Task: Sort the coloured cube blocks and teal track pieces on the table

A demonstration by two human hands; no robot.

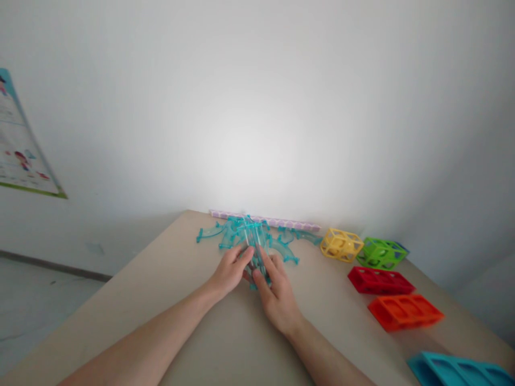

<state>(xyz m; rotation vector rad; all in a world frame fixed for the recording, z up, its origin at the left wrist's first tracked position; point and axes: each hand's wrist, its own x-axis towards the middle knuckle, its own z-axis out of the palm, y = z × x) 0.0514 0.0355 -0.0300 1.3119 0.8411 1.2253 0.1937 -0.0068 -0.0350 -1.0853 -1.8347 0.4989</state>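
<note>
Both my hands meet at the middle of a beige table (169, 300), at the near end of a straight clear teal track piece (254, 238). My left hand (229, 271) has its fingers curled against the piece's left side. My right hand (276, 292) has its fingers closed round the piece's right side and near end. Several curved clear teal track pieces (219, 231) lie spread out just beyond the hands. What lies under my palms is hidden.
A pale purple strip (281, 221) lies along the table's far edge by the white wall. To the right stand a yellow block (341, 245), a green block (382, 253), a red block (380, 280), an orange block (404, 312) and a blue block (458, 370). A poster (20, 150) hangs at left.
</note>
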